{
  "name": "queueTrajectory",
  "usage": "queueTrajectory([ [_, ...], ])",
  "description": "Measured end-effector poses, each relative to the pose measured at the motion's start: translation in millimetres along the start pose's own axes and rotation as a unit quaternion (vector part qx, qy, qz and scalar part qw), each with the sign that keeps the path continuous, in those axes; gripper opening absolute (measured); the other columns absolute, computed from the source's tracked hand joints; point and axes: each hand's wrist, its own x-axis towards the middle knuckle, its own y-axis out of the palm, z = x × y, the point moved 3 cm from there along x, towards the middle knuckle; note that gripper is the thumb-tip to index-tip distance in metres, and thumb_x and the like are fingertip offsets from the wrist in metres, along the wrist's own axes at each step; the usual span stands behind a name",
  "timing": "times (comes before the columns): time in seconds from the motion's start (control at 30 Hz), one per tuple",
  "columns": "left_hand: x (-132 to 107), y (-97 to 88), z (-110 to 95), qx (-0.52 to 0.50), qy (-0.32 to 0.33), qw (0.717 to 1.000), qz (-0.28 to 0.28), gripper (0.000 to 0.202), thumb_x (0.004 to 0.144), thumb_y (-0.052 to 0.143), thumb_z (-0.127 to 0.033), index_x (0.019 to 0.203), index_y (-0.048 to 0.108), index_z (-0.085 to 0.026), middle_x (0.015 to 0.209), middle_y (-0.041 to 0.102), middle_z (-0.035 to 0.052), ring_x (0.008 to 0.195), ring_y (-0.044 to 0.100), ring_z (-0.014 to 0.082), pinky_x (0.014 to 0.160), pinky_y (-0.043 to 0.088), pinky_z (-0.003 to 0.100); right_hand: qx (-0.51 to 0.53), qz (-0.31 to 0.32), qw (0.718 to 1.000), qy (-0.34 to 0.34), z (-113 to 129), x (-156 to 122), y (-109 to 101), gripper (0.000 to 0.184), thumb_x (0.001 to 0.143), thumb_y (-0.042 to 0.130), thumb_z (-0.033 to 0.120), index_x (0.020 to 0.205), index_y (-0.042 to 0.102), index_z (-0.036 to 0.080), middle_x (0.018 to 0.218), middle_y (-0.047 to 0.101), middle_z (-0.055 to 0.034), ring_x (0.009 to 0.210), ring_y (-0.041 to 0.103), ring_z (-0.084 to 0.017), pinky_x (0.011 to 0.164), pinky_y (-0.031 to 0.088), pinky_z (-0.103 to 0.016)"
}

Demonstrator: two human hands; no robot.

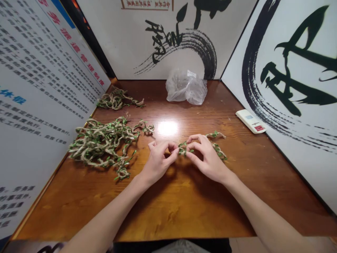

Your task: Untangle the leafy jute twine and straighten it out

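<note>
Head view: the left hand [158,160] and right hand [207,158] each pinch a short leafy twine strand [182,150] at the fingertips, low over the worktop [184,203], just right of the twine heap [102,142].

surface: wood table [184,211] | on it: lg leaf-twine pile [102,144], sm pile [117,100], plastic bag [185,90], remote [250,121]

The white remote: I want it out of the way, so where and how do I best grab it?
Pinch the white remote across its narrow width, near the middle, from above. It lies flat on the table, long and slim, with the right panel close behind, so that side looks cramped. The right hand is nearer, but it pinches the leafy twine.
</note>
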Motion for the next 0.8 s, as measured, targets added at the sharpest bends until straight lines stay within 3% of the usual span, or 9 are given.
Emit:
queueTrajectory([
  [0.2,-1,4.0,1,0.009,0.012,1.000,0.012,0.011,0.089,0.055,-0.022,0.080,0.058,-0.017,0.074,0.064,-0.0062,0.070,0.053,0.0108,0.077,0.020,0.033,-0.158,0.026,0.986,-0.046,10,-3,1,0.010,0.084,0.063,0.031,0.088,0.063,0.021,0.109,0.059,-0.0046,0.110,0.049,-0.023,0.109,0.019,-0.057],
  [0.3,-1,5.5,2,0.009,0.016,1.000,0.017,0.010,0.089,0.055,-0.022,0.082,0.058,-0.017,0.075,0.063,-0.0066,0.070,0.054,0.0101,0.078,0.020,0.033,-0.193,0.028,0.979,-0.050,10,-4,4,0.024,0.081,0.068,0.041,0.093,0.065,0.021,0.112,0.058,-0.0068,0.115,0.048,-0.027,0.110,0.014,-0.061],
  [0.4,-2,6.8,2,0.015,0.020,0.999,0.029,0.011,0.090,0.053,-0.023,0.082,0.058,-0.017,0.077,0.064,-0.0063,0.070,0.054,0.0101,0.077,0.020,0.033,-0.204,-0.001,0.978,-0.053,8,-5,6,0.013,0.084,0.065,0.033,0.088,0.066,0.021,0.112,0.059,-0.0071,0.116,0.048,-0.027,0.110,0.010,-0.063],
  [0.47,-2,6.0,2,0.019,0.012,0.999,0.028,0.012,0.089,0.053,-0.024,0.081,0.058,-0.017,0.077,0.064,-0.0056,0.070,0.053,0.0106,0.077,0.020,0.033,-0.136,-0.035,0.989,-0.036,5,-4,5,0.007,0.086,0.063,0.026,0.083,0.067,0.021,0.110,0.059,-0.0061,0.112,0.051,-0.025,0.110,0.017,-0.059],
  [0.53,0,3.8,4,0.017,-0.012,1.000,0.019,0.013,0.088,0.053,-0.025,0.079,0.058,-0.017,0.076,0.064,-0.0048,0.069,0.052,0.0113,0.078,0.021,0.033,0.019,-0.071,0.997,0.015,-1,-3,3,0.010,0.085,0.064,0.029,0.082,0.068,0.021,0.109,0.057,-0.0064,0.106,0.054,-0.022,0.104,0.034,-0.049],
  [0.6,1,1.8,5,0.006,-0.039,0.999,0.016,0.016,0.087,0.051,-0.028,0.077,0.057,-0.017,0.074,0.065,-0.0038,0.068,0.051,0.0121,0.079,0.022,0.034,0.208,-0.097,0.969,0.092,-8,-1,2,0.015,0.085,0.064,0.035,0.084,0.068,0.021,0.108,0.057,-0.0069,0.102,0.057,-0.019,0.093,0.045,-0.037],
  [0.67,1,1.5,4,-0.005,-0.050,0.998,0.025,0.018,0.087,0.050,-0.030,0.076,0.057,-0.018,0.074,0.065,-0.0029,0.067,0.051,0.0126,0.080,0.024,0.034,0.350,-0.103,0.917,0.163,-14,0,4,0.020,0.083,0.065,0.040,0.090,0.068,0.021,0.105,0.060,-0.0065,0.099,0.058,-0.017,0.088,0.047,-0.031],
  [0.73,0,2.2,2,-0.014,-0.044,0.998,0.034,0.019,0.087,0.048,-0.032,0.076,0.056,-0.018,0.074,0.065,-0.0025,0.067,0.050,0.0128,0.080,0.025,0.034,0.414,-0.102,0.881,0.203,-16,0,5,0.026,0.080,0.068,0.043,0.093,0.067,0.020,0.097,0.063,-0.0055,0.095,0.060,-0.016,0.088,0.047,-0.029],
  [0.8,-3,3.1,-2,-0.022,-0.022,0.999,0.034,0.020,0.088,0.048,-0.031,0.076,0.056,-0.018,0.074,0.064,-0.0026,0.068,0.051,0.0129,0.079,0.026,0.034,0.400,-0.107,0.885,0.214,-17,1,5,0.031,0.078,0.069,0.044,0.096,0.068,0.019,0.094,0.065,-0.0055,0.090,0.061,-0.017,0.086,0.048,-0.030],
])
